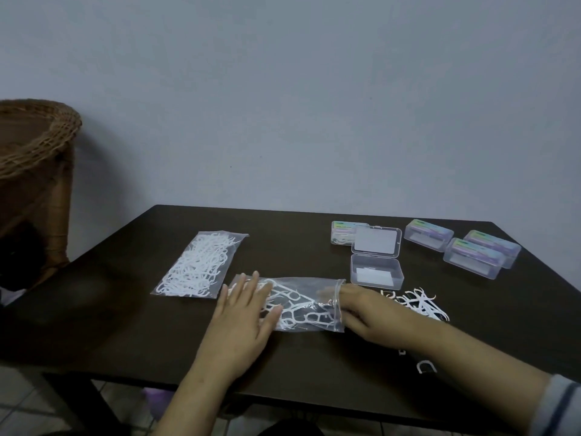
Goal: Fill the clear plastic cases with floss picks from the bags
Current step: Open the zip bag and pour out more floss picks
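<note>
Two bags lie on the table (pixel 125 309), and the one we are working in, the near bag (pixel 301 305), stretches left to right in front of us with its open mouth facing right. That direction is what the next move depends on, as we judge it: the floss picks (pixel 292 305) left inside sit to the left of our right hand (pixel 367 313), along the bag's long axis, so they have to be drawn rightward out of the mouth. Our right hand is the nearer one to that opening; its fingers (pixel 327 294) are already pushed inside the mouth, showing as a blur through the plastic, and we cannot tell how far apart they are or whether they grip a pick. Our left hand (pixel 248 313) lies flat on the closed end, fingers spread wide and nearly straight, pressing the bag to the table and gripping nothing. The open case (pixel 376 272) sits just beyond the right hand, its lid tipped back, its tray showing no picks we can make out. A loose pile of picks (pixel 418 303) lies on the table just right of that hand. The full bag (pixel 199 265) lies further left, and four more cases (pixel 471 250) stand at the far right.
</note>
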